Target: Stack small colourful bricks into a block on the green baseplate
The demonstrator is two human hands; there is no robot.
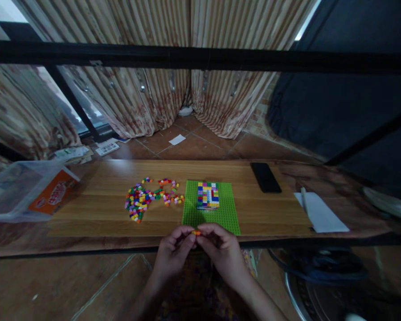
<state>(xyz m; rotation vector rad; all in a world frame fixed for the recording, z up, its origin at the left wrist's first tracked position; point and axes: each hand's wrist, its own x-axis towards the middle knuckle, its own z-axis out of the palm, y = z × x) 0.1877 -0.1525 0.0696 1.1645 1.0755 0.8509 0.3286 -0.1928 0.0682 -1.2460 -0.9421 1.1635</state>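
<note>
Between the fingertips of both hands, just in front of the table's near edge, is a small orange and yellow toy brick [196, 232]; whether it is one brick or two joined I cannot tell. My left hand [174, 249] pinches its left side, and my right hand [220, 247] pinches its right side. Just beyond them lies a green baseplate [229, 216], carrying a built block of many-coloured bricks [207, 195]. Left of the baseplate, a loose pile of small coloured bricks [137, 203] spreads over the wooden board [103, 223].
A black phone [266, 177] lies at the board's back right. Farther right are white paper [324, 214] and a pen-like stick [304, 200]. A clear plastic bin [16, 178] with an orange label stands at the left. A dark bar [200, 58] crosses before the curtains.
</note>
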